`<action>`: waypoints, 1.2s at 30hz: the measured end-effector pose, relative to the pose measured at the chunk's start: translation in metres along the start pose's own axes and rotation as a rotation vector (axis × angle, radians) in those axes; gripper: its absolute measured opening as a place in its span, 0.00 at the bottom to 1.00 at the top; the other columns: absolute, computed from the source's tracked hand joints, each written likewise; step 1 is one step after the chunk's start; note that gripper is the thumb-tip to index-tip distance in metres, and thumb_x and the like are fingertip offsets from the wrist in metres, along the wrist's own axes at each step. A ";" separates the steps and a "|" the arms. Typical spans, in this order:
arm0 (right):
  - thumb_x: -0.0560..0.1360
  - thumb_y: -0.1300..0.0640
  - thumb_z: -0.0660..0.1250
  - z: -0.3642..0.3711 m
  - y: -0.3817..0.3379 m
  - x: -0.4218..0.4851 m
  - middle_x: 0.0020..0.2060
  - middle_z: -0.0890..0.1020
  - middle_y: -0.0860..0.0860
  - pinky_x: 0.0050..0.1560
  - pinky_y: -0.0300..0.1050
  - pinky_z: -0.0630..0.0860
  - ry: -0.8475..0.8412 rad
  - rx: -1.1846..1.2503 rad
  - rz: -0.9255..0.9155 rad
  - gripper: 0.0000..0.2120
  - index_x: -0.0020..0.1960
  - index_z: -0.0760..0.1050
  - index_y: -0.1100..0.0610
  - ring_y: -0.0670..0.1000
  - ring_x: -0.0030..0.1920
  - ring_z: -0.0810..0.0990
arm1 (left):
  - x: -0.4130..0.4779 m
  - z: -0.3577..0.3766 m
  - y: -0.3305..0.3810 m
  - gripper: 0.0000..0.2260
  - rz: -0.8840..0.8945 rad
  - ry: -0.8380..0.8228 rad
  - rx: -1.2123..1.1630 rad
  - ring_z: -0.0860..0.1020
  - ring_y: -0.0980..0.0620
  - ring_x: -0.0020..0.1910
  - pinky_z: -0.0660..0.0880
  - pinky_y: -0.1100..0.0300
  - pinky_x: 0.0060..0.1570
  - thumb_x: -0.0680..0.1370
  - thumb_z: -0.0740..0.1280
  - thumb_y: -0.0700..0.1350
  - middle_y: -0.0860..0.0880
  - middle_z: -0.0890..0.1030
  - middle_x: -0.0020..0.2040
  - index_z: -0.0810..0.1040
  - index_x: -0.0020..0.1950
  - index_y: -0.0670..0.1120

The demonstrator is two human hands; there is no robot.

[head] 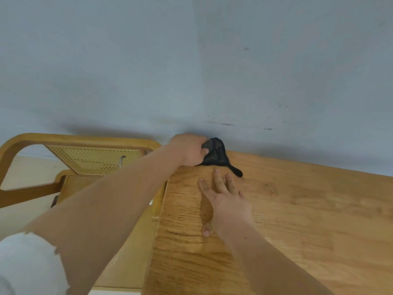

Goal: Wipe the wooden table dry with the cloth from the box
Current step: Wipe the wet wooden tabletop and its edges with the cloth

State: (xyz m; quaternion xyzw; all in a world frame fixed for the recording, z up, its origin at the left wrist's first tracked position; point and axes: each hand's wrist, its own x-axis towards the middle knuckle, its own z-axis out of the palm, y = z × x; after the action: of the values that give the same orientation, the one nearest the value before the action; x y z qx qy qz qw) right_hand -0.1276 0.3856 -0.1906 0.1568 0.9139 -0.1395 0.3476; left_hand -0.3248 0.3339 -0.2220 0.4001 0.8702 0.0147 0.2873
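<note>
A black cloth (218, 155) is bunched at the far left corner of the wooden table (297, 220), right by the wall. My left hand (189, 149) is closed around the cloth's left part, and a dark tail of it trails toward the right on the wood. Just in front of the cloth, my right hand (225, 201) lies flat on the tabletop with its fingers spread, holding nothing. No box is in view.
A wooden chair (80, 141) with a woven cane back stands left of the table, its seat beneath my left forearm. A pale blue-grey wall (191, 60) rises straight behind the table's far edge. The tabletop stretches to the right.
</note>
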 end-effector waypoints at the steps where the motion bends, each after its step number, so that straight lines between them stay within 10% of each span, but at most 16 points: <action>1: 0.66 0.44 0.82 0.002 0.000 -0.003 0.78 0.26 0.49 0.80 0.60 0.50 0.048 0.018 -0.003 0.65 0.81 0.33 0.39 0.56 0.80 0.30 | 0.005 0.005 0.016 0.18 0.036 0.007 0.023 0.77 0.44 0.61 0.74 0.50 0.57 0.85 0.56 0.56 0.47 0.80 0.65 0.73 0.70 0.50; 5: 0.73 0.33 0.70 0.018 0.006 -0.036 0.82 0.39 0.53 0.81 0.59 0.50 0.226 -0.055 -0.056 0.52 0.82 0.41 0.46 0.57 0.82 0.39 | 0.009 0.026 0.065 0.24 0.137 0.052 0.093 0.71 0.41 0.72 0.67 0.45 0.71 0.86 0.53 0.57 0.45 0.72 0.76 0.63 0.81 0.51; 10: 0.74 0.32 0.67 0.000 0.059 -0.066 0.72 0.64 0.46 0.66 0.52 0.74 0.324 0.055 0.072 0.36 0.75 0.60 0.43 0.52 0.73 0.66 | -0.005 0.012 0.028 0.26 0.112 0.054 0.051 0.69 0.44 0.74 0.68 0.49 0.71 0.85 0.54 0.62 0.49 0.71 0.77 0.62 0.81 0.53; 17: 0.56 0.34 0.83 -0.044 0.151 -0.021 0.83 0.43 0.52 0.69 0.67 0.70 0.127 0.057 0.356 0.69 0.82 0.41 0.40 0.61 0.82 0.44 | -0.003 0.006 0.020 0.21 -0.229 0.013 0.142 0.76 0.44 0.60 0.76 0.48 0.58 0.82 0.52 0.60 0.46 0.79 0.63 0.74 0.66 0.50; 27: 0.59 0.36 0.83 -0.034 0.179 -0.004 0.82 0.35 0.53 0.72 0.66 0.68 0.089 0.146 0.286 0.71 0.84 0.38 0.49 0.62 0.81 0.36 | 0.057 0.031 0.198 0.15 0.008 0.057 0.020 0.77 0.42 0.58 0.73 0.50 0.57 0.84 0.55 0.53 0.45 0.80 0.61 0.74 0.65 0.49; 36: 0.59 0.37 0.83 -0.028 0.181 -0.001 0.81 0.33 0.53 0.73 0.67 0.66 0.082 0.156 0.295 0.72 0.83 0.34 0.48 0.63 0.81 0.36 | 0.038 0.015 0.143 0.17 0.006 -0.025 -0.047 0.78 0.46 0.59 0.75 0.51 0.58 0.83 0.57 0.57 0.50 0.80 0.62 0.74 0.68 0.53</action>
State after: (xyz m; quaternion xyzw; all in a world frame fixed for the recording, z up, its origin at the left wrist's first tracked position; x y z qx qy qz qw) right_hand -0.0746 0.5608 -0.1963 0.3213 0.8809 -0.1508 0.3133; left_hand -0.2381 0.4546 -0.2160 0.3959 0.8647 0.0308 0.3076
